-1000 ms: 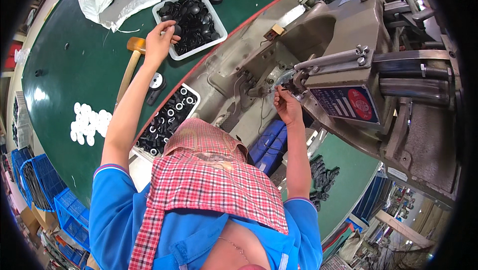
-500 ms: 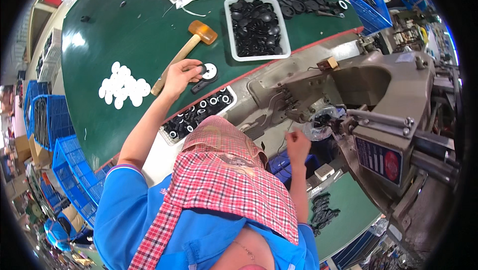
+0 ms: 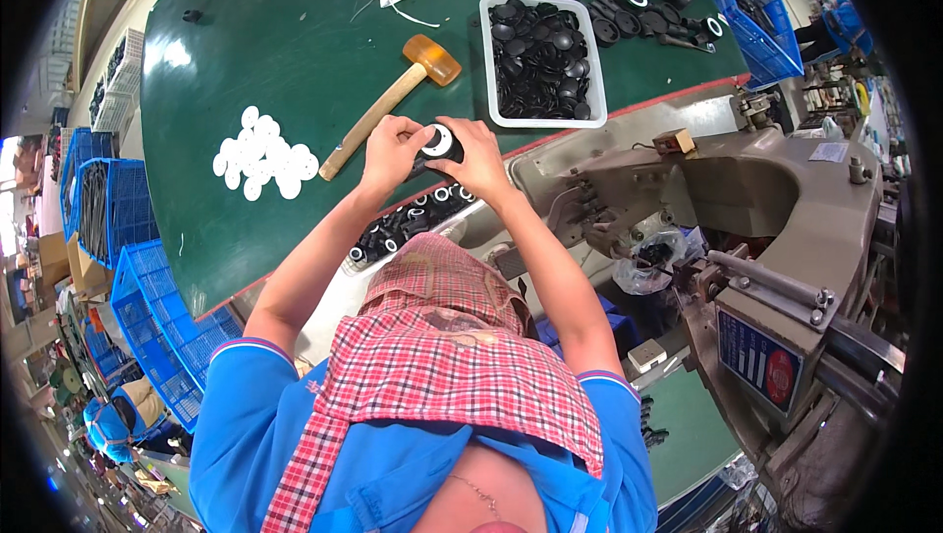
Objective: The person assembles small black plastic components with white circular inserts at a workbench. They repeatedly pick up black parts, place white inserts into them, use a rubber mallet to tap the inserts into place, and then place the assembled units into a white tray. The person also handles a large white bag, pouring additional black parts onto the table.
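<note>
A black round part with a handle-like arm and a white ring [image 3: 441, 148] in its face lies at the green table's near edge, between my hands. My left hand [image 3: 393, 152] is closed in a pinch at the part's left side, on a small black disc that is mostly hidden by the fingers. From the right, my right hand [image 3: 478, 162] curls its thumb and fingers around the black part and steadies it. A mallet [image 3: 385, 105] with an orange head and a wooden handle lies just beyond my left hand.
White discs [image 3: 263, 156] lie in a pile at left. A clear bin [image 3: 595, 91] of black discs stands beyond my right hand. Below the table edge is a tray [image 3: 444, 225] of black parts with white rings. A large machine [image 3: 835, 189] stands at right, blue crates [image 3: 162, 322] at left.
My right hand has come up from beside the machine to the black part and taken hold of it. My left hand stays at the part with the black disc. The view has shifted slightly.
</note>
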The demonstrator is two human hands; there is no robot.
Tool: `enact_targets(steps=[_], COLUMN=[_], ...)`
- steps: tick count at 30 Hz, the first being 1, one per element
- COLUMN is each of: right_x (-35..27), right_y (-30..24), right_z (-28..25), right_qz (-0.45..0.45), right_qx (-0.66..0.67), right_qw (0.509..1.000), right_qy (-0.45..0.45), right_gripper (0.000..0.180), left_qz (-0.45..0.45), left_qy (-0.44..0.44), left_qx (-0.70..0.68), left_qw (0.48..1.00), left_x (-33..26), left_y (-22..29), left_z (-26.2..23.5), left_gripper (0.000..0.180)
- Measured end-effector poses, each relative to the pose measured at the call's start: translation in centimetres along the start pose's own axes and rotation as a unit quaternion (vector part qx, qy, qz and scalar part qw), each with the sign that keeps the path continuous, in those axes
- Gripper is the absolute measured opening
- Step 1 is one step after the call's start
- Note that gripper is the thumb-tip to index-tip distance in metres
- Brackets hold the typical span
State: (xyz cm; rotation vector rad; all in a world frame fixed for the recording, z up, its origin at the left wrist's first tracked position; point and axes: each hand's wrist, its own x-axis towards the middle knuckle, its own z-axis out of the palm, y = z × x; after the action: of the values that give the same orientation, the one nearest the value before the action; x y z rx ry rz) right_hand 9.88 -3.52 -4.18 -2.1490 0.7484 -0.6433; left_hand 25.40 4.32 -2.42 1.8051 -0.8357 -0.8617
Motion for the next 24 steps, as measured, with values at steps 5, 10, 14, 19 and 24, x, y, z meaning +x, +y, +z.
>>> enact_targets(steps=[5,10,14,19,24], right_x=[-0.5,-0.6,-0.7,-0.3,-0.2], right_y=[0.7,0.8,0.7,0.6,0.7], right_z=[0.8,1.1,1.5,1.3,1.2], right_qz=[0.003,0.003,0.006,-0.005,0.002], right_qx=[0.006,-0.003,-0.006,-0.007,-0.009], right_qw=[0.999,0.998,0.998,0.997,0.998], right_qy=[0.040,0.059,0.069,0.075,0.064], right_gripper=[0.068,0.066,0.066,0.064,0.066], left_qz=[0.031,0.013,0.048,0.089,0.016], left_qy=[0.089,0.154,0.150,-0.010,-0.214], left_qx=[0.100,0.065,0.116,0.285,0.462], left_qw=[0.990,0.986,0.981,0.954,0.861], left_x=[-1.0,-1.4,-1.2,1.2,3.5], left_y=[-0.2,-0.8,-1.4,0.2,4.4], left_z=[2.2,3.5,3.6,0.8,-0.8], left_gripper=[0.025,0.028,0.028,0.034,0.051])
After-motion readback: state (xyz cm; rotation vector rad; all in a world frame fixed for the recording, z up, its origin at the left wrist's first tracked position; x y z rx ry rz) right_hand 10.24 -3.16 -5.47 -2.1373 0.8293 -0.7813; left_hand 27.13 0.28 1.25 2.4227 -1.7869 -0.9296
